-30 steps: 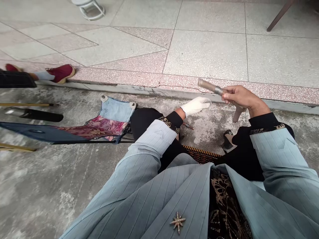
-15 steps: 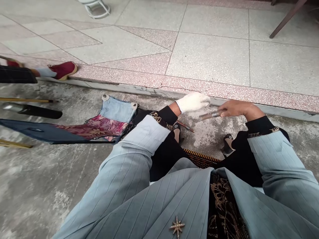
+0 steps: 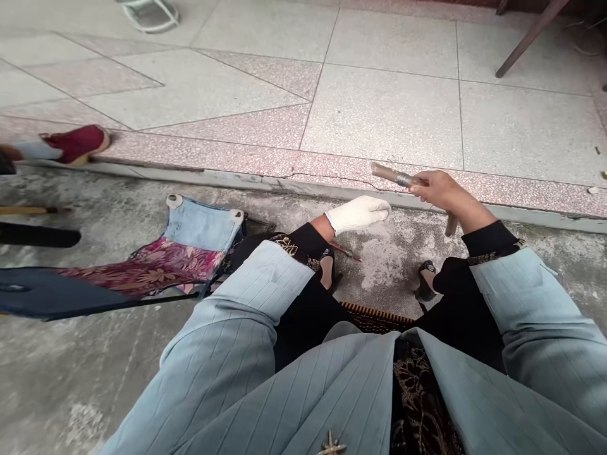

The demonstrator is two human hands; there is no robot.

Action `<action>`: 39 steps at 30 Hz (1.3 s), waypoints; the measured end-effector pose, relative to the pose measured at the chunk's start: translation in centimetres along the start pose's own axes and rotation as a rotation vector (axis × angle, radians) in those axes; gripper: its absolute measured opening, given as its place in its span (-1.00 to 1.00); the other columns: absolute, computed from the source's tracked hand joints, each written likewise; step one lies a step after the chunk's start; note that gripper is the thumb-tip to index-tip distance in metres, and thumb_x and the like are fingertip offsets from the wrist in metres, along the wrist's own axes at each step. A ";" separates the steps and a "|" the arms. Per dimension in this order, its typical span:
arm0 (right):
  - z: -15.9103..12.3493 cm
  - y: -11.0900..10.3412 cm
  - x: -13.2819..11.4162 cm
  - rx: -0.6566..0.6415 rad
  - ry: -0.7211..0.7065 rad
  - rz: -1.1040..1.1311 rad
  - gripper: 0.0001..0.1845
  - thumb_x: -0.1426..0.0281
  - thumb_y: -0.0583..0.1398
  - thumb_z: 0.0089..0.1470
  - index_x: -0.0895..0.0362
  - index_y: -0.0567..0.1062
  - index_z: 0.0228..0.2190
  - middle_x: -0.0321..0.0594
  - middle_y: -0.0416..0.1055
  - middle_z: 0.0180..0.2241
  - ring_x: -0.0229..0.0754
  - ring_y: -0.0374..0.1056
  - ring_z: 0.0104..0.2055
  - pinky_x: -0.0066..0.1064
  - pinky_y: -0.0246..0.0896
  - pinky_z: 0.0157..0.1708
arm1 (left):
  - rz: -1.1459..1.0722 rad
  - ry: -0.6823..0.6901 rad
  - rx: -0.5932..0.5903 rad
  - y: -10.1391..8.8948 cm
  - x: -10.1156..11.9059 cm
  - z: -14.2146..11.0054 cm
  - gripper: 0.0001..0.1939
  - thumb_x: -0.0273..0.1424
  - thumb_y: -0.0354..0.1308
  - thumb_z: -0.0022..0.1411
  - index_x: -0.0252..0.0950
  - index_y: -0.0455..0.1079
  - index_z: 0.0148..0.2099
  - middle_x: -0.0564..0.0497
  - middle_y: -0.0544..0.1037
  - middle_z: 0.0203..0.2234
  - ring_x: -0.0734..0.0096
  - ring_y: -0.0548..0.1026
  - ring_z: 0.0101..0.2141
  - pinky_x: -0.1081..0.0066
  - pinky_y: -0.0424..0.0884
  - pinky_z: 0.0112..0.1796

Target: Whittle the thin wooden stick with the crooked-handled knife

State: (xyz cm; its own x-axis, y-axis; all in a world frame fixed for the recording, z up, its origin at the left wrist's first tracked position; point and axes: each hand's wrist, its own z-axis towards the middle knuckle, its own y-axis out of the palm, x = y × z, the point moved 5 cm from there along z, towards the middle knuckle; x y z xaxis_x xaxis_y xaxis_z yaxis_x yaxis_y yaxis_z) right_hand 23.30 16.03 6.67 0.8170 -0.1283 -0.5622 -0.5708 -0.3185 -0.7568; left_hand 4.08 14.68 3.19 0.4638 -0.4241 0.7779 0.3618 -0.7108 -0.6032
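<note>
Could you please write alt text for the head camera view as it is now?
A person's bare right hand holds a wire-wrapped stick above rough concrete, the white-gloved left hand close by. A floral-patterned seat stands to the left, near a tiled step.

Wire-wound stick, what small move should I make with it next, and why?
Perhaps bring the wire-wound stick slightly toward your gloved left hand: your right hand grips it just behind the wire, and its far end points leftward, apart from the left hand, whose contents I can't make out.
</note>
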 end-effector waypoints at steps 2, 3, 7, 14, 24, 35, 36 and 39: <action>0.6 0.8 0.6 0.003 0.019 -0.283 -0.68 0.25 0.18 0.17 0.15 0.54 -0.11 -0.05 0.51 -0.25 -0.04 0.38 -0.26 -0.29 0.19 -0.31 | 0.147 0.008 -0.023 -0.3 0.3 0.1 -0.68 -0.26 -0.05 0.31 -0.31 0.48 -0.19 0.03 0.51 -0.39 0.46 0.39 -0.42 0.47 0.22 -0.36; 0.7 1.2 0.7 -0.022 0.016 -0.388 -0.67 0.24 0.16 0.18 0.15 0.54 -0.10 -0.02 0.51 -0.21 -0.01 0.39 -0.22 -0.28 0.17 -0.30 | 0.203 0.004 -0.030 -0.5 0.4 0.2 -0.68 -0.27 -0.05 0.31 -0.31 0.49 -0.18 0.02 0.53 -0.36 0.44 0.41 -0.39 0.47 0.22 -0.34; 0.4 3.0 1.3 -0.180 -0.020 -0.571 -0.64 0.25 0.11 0.20 0.17 0.51 -0.06 0.04 0.52 -0.14 0.03 0.39 -0.17 -0.31 0.11 -0.34 | 0.334 -0.033 -0.020 -1.7 0.3 0.6 -0.67 -0.29 -0.06 0.30 -0.30 0.51 -0.17 0.02 0.55 -0.37 0.42 0.42 -0.39 0.47 0.20 -0.35; -2.9 4.3 -0.6 -0.594 -0.380 -0.221 -0.68 0.28 0.18 0.12 0.09 0.58 -0.11 -0.19 0.53 -0.24 -0.12 0.38 -0.25 -0.37 0.15 -0.28 | 0.201 0.073 -0.012 -3.6 0.8 0.8 -0.68 -0.29 -0.02 0.24 -0.32 0.51 -0.18 0.04 0.54 -0.38 0.43 0.44 -0.35 0.48 0.25 -0.28; -4.5 -1.6 -1.6 0.001 -0.263 0.361 -0.39 0.14 0.20 0.09 0.09 0.44 0.14 -0.19 0.41 -0.36 -0.18 0.28 -0.39 -0.32 0.25 -0.39 | -0.310 -0.017 0.025 -1.6 0.2 1.4 -0.73 -0.26 0.04 0.29 -0.37 0.45 -0.24 0.02 0.44 -0.51 0.55 0.30 -0.53 0.50 0.23 -0.45; -2.6 -0.4 1.6 0.024 -0.083 -0.357 -0.59 0.23 0.13 0.16 0.10 0.51 0.00 -0.04 0.52 -0.24 -0.02 0.35 -0.26 -0.30 0.10 -0.33 | 0.145 0.126 -0.033 0.0 2.9 1.4 -0.71 -0.29 -0.04 0.31 -0.34 0.46 -0.21 0.05 0.46 -0.45 0.49 0.33 -0.45 0.47 0.18 -0.35; -2.5 0.0 1.7 -0.015 -0.067 -0.409 -0.58 0.22 0.12 0.17 0.11 0.50 0.00 -0.02 0.52 -0.22 0.00 0.36 -0.26 -0.30 0.10 -0.33 | 0.175 0.136 -0.044 0.2 2.9 1.5 -0.71 -0.30 -0.04 0.32 -0.33 0.47 -0.21 0.05 0.46 -0.45 0.48 0.33 -0.45 0.47 0.17 -0.36; -2.4 1.4 2.3 -0.111 -0.022 -0.531 -0.57 0.21 0.12 0.18 0.13 0.49 0.00 0.03 0.53 -0.19 0.01 0.38 -0.24 -0.30 0.11 -0.35 | 0.226 0.151 -0.069 0.9 3.1 1.5 -0.69 -0.30 -0.06 0.32 -0.33 0.48 -0.21 0.04 0.47 -0.46 0.47 0.33 -0.47 0.46 0.15 -0.38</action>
State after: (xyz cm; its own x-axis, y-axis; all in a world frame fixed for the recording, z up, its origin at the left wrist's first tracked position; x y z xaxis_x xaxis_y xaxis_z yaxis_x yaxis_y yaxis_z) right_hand 24.58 13.02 5.17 0.9881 0.0965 -0.1201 -0.0672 -0.4315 -0.8996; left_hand 7.08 13.59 4.78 0.3991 -0.6510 0.6457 0.2044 -0.6233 -0.7548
